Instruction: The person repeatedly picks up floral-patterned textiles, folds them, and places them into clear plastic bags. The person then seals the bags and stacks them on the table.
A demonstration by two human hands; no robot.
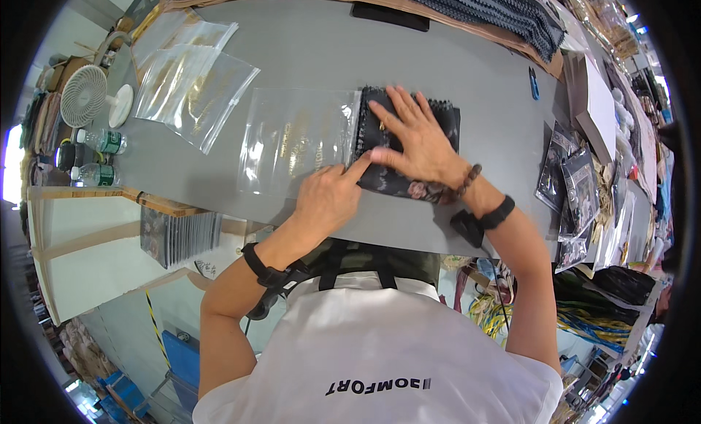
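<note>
The left hand (328, 200) points one finger onto the folded dark cloth (382, 180); its other fingers curl, and I can't tell if it pinches. The flat, shiny, see-through bag (281, 140) lies up and left, nearer this hand. Right beside the bag sits the soft, almost square cloth, with pink flowers and bumpy edges. The right hand (416, 138) spreads wide on top.

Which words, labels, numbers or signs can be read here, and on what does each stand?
White shirt: black lettering, left unquoted.
Flat clear bag: gold print, too blurred to read.
Clear bags at upper left: likewise unreadable.
Two bottles: green labels, too small to read.
</note>
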